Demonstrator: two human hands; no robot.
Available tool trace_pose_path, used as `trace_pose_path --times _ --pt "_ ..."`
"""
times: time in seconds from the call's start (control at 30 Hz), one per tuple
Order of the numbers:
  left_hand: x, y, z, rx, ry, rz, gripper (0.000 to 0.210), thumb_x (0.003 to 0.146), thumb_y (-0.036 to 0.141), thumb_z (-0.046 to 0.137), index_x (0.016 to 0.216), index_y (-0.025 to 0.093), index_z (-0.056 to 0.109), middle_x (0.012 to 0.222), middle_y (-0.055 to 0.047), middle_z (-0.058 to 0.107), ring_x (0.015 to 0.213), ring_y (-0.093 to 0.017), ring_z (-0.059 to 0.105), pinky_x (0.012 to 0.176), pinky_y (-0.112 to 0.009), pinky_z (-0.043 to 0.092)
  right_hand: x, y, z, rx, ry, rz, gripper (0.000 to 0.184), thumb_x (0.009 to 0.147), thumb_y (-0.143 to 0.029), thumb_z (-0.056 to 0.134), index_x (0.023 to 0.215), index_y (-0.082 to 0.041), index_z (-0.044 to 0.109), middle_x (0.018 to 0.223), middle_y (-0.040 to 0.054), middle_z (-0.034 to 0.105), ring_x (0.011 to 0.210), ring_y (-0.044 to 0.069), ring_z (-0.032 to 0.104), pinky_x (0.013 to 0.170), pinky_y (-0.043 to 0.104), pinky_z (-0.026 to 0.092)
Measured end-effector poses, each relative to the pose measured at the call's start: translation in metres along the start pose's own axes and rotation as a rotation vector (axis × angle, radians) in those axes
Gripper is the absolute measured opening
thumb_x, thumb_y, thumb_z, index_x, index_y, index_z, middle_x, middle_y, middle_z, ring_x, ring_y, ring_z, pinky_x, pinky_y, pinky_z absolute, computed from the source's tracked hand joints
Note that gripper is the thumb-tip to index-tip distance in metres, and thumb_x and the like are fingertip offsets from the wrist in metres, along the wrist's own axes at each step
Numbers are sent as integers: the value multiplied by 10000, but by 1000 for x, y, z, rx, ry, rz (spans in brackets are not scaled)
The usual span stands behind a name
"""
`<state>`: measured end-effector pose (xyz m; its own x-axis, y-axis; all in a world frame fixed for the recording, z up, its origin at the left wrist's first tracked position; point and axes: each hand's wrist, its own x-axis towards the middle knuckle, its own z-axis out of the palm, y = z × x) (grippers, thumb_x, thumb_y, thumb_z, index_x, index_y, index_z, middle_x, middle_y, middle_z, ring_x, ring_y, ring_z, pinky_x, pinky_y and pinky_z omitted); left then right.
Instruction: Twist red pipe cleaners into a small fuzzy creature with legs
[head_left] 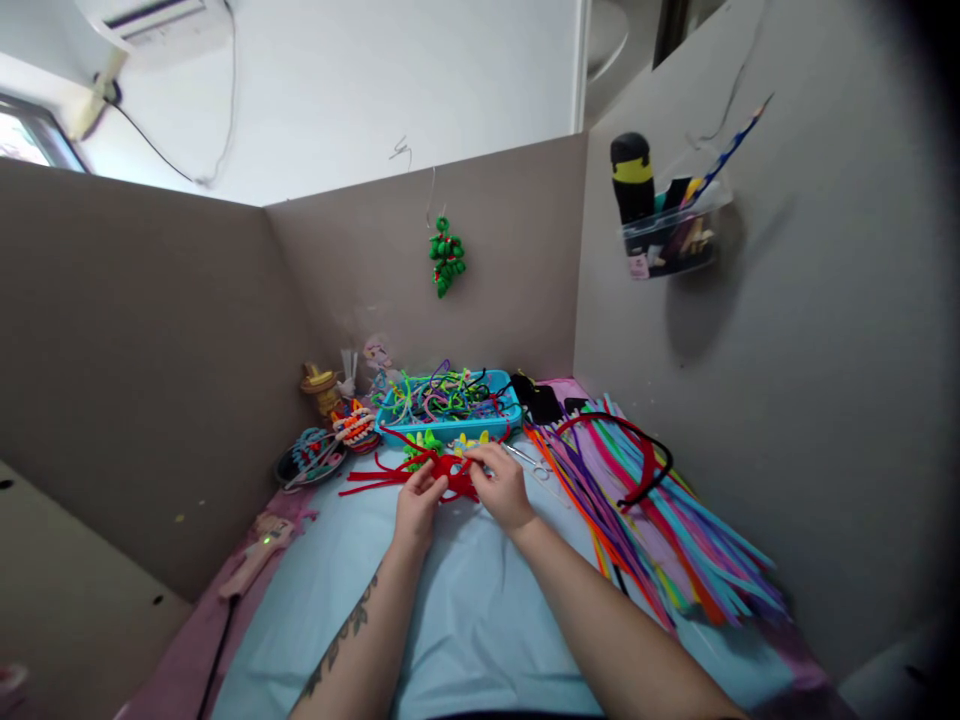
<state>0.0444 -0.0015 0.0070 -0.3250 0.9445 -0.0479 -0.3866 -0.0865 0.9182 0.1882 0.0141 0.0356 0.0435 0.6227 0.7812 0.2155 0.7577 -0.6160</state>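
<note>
A red pipe-cleaner piece (448, 466) with several long loose strands lies between my two hands, low over the light blue cloth. My left hand (420, 500) has its thumb and fingers closed on the piece's left side. My right hand (501, 485) pinches its upper right part between thumb and fingertips. Loose red strands stretch out to the left, past my left hand. Just beyond my hands lie a bright green pipe-cleaner piece (424, 446) and a small yellow one (471, 440). Scissors (536, 466) rest to the right of my right hand.
A blue tray (420, 431) of tangled pipe-cleaner pieces stands at the back. Long coloured pipe cleaners (675, 530) spread along the right. A glue gun (259, 555) and a dark bowl (289, 472) are at left. Grey partitions enclose the table; a clear holder (675, 235) hangs on the right one.
</note>
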Motion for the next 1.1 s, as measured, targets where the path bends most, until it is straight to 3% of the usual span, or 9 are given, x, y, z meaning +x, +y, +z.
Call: trace_pose_path --times 0.13,0.37,0.5,0.6,0.77,0.9,1.1 --pt "-2 3 2 -4 21 43 633 446 218 830 1037 117 626 715 -34 684 620 -129 607 604 -232 440 -1 -3 4 102 -38 105 209 744 -137 482 802 -206 671 789 37 654 774 158 598 731 291 485" --pt "-4 2 4 55 -6 92 503 471 221 814 944 121 675 686 -31 691 622 -143 614 638 -259 461 2 15 11 442 39 696 173 662 -282 576 775 -157 617 652 14 624 570 135 566 540 245 464" --pt "-3 -1 2 45 -36 117 510 477 214 807 957 122 664 770 -59 707 698 -166 631 675 -272 468 -1 20 15 539 -36 852 177 588 -265 617 715 -169 542 482 -56 521 409 96 470 397 193 347" --pt "-4 0 2 59 -30 121 497 480 214 804 947 122 662 776 -60 705 708 -172 633 669 -272 468 -5 19 19 496 -122 832 174 573 -258 622 683 -179 512 463 -75 492 381 81 424 391 190 309" --pt "-8 6 6 43 -7 106 488 454 221 817 907 121 663 703 -43 688 615 -145 607 579 -240 445 -11 15 21 254 -258 622 47 622 -194 565 665 -175 570 585 -29 555 558 119 503 534 222 390" --pt "-7 7 5 -5 29 112 537 447 223 826 944 124 648 624 3 642 499 -85 535 480 -190 375 -14 12 24 -10 -237 406 99 689 -181 529 643 -185 616 751 22 568 731 157 531 678 267 425" --pt "2 5 -3 -172 99 86 593 463 178 823 1013 145 602 605 45 592 402 -22 431 387 -145 274 -17 9 27 -81 -168 337 199 681 -81 475 781 -191 608 875 51 553 824 173 531 742 286 433"
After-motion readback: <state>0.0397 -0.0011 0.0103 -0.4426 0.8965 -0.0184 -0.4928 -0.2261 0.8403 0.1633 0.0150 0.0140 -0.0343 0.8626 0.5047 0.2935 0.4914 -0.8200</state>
